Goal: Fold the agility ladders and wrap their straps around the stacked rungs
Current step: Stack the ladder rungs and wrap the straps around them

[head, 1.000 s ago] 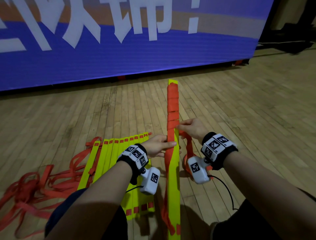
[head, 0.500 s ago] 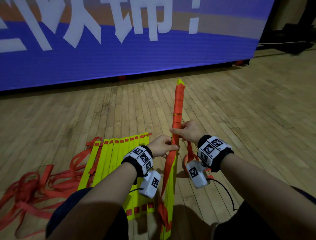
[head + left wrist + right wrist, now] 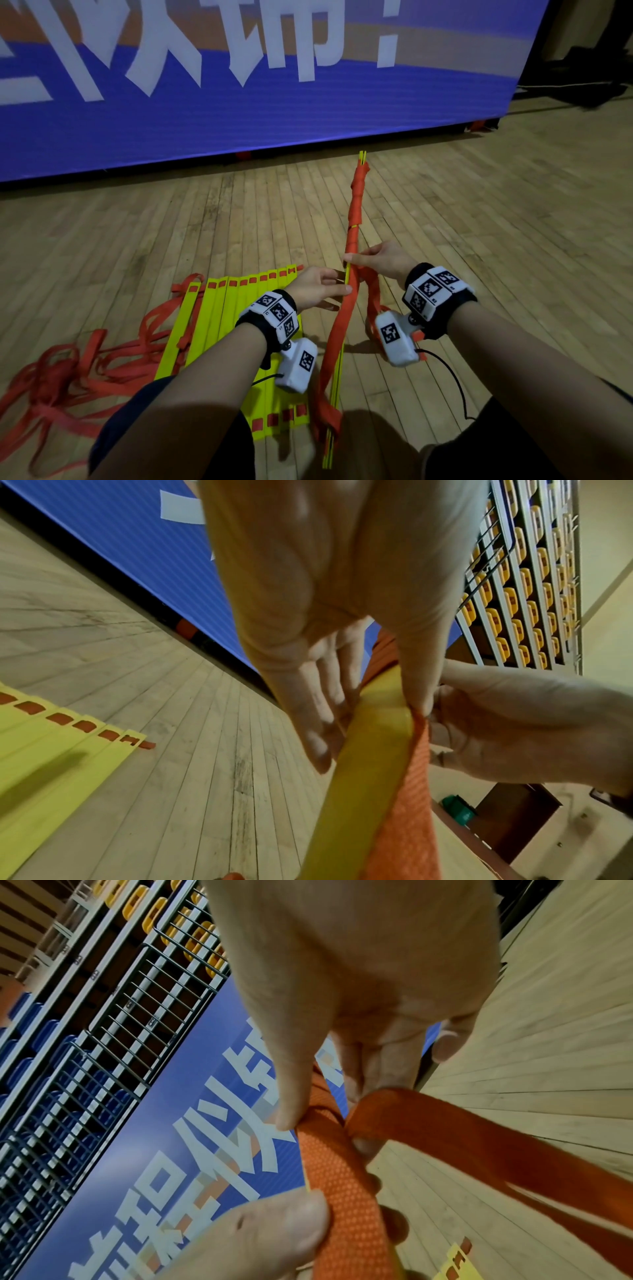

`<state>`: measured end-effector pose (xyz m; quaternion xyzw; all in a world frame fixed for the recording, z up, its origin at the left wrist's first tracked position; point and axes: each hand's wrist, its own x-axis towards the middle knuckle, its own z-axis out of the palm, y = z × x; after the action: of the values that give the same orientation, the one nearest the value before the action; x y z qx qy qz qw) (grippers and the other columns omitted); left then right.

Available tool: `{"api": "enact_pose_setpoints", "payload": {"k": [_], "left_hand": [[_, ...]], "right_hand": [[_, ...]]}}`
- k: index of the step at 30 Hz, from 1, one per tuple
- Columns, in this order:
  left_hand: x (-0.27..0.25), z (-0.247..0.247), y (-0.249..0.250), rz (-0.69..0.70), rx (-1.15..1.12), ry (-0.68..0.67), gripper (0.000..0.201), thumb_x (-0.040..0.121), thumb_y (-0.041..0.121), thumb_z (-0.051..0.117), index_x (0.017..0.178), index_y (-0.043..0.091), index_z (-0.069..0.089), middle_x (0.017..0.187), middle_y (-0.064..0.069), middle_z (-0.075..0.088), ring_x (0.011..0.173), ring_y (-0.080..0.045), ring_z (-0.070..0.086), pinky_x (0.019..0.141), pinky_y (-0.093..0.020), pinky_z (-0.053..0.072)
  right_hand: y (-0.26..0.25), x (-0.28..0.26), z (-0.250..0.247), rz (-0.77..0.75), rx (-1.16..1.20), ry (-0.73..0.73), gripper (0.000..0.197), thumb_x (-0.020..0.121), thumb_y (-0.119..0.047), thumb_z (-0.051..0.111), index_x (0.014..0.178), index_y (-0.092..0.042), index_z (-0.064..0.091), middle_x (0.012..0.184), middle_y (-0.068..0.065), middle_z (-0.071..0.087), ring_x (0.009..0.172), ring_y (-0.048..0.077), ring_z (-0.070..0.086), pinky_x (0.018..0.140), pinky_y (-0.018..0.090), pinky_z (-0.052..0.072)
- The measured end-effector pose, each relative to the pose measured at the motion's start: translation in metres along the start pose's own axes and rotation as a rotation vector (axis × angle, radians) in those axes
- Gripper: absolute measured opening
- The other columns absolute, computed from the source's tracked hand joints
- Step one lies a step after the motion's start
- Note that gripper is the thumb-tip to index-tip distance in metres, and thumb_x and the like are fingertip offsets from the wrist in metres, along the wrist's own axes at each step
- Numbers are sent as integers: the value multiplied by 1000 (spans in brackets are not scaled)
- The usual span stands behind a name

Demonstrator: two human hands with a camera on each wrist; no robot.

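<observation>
Our left hand (image 3: 317, 289) pinched the rungs (image 3: 337, 359); our right hand (image 3: 380, 262) pinched the strap (image 3: 356, 205) just beyond. Banner (image 3: 239, 78) writing was unreadable.

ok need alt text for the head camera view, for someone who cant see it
Two hands hold a stack of yellow ladder rungs on edge above a wooden gym floor: the left hand steadies it while the right hand pinches the orange strap wound around its far half. A second ladder lies spread out to the left.

A blue banner (image 3: 239, 102) with white characters stands on the wooden floor (image 3: 496, 222); railed tiers of yellow seats (image 3: 514, 601) rise behind it. A green object (image 3: 457, 808) sits beside a brown cabinet (image 3: 514, 815).
</observation>
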<state>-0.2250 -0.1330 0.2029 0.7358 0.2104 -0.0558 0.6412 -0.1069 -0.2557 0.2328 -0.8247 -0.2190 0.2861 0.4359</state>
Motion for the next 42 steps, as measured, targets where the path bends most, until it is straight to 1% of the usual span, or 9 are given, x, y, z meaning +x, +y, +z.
{"api": "enact_pose_setpoints", "payload": {"k": [2, 7, 14, 18, 25, 29, 35, 38, 42], "left_hand": [[2, 1, 0, 12, -2, 61, 43, 83, 14, 73, 119, -1, 55, 97, -7, 69, 80, -15, 68, 79, -39, 58], [3, 3, 1, 40, 16, 138, 28, 81, 14, 75, 103, 10, 58, 59, 12, 64, 70, -9, 66, 74, -36, 58], [5, 7, 1, 66, 100, 234, 31, 79, 12, 76, 105, 9, 60, 73, 0, 59, 66, -12, 65, 54, -26, 54], [7, 8, 2, 76, 117, 262, 35, 79, 15, 77, 106, 11, 57, 75, 1, 59, 71, -16, 65, 64, -32, 57], [2, 1, 0, 48, -39, 108, 32, 92, 6, 60, 122, 12, 52, 94, 0, 58, 84, -12, 61, 78, -32, 54], [3, -4, -1, 14, -96, 156, 24, 87, -3, 62, 97, 18, 57, 81, 2, 63, 74, -10, 64, 61, -23, 55], [4, -5, -3, -36, -97, 147, 27, 87, 0, 65, 113, 2, 61, 89, -4, 69, 75, -9, 67, 64, -20, 57], [5, -2, -3, -10, -91, 199, 15, 87, 0, 65, 100, 6, 63, 82, 0, 67, 67, -4, 65, 62, -17, 56], [5, 0, -1, 30, -107, 246, 16, 86, -2, 66, 87, 12, 59, 77, 0, 63, 55, 2, 63, 56, -15, 54]], "right_hand": [[1, 2, -1, 37, -23, 36, 45, 76, -43, 75, 91, -1, 72, 74, 3, 68, 66, 7, 60, 58, 16, 44], [2, 0, -1, -36, -16, 36, 35, 82, -33, 71, 88, 1, 72, 61, 2, 63, 47, 3, 54, 41, 9, 40], [1, 1, 6, -26, -49, 61, 39, 77, -39, 76, 73, -1, 70, 64, 7, 60, 58, 14, 51, 59, 27, 43], [1, 2, 7, -44, -56, 84, 31, 77, -35, 77, 63, -9, 64, 61, 3, 57, 54, 11, 48, 58, 28, 42], [7, 2, -2, -81, -6, 80, 25, 82, -25, 73, 64, -11, 63, 61, 0, 62, 53, 9, 56, 58, 21, 45], [6, -3, -1, -105, 92, 28, 22, 84, -15, 70, 66, -6, 61, 47, -2, 60, 38, 3, 55, 44, 13, 44], [8, 0, -1, -75, 77, 22, 26, 85, -21, 70, 64, -9, 63, 45, -5, 61, 45, -1, 57, 60, 13, 40], [8, -1, -1, -65, 44, 34, 26, 86, -21, 69, 65, -7, 63, 49, -4, 63, 51, 1, 58, 57, 10, 41], [6, -1, 0, -88, -22, 90, 30, 85, -18, 69, 59, -9, 60, 60, 6, 66, 52, 8, 60, 60, 18, 49]]}}
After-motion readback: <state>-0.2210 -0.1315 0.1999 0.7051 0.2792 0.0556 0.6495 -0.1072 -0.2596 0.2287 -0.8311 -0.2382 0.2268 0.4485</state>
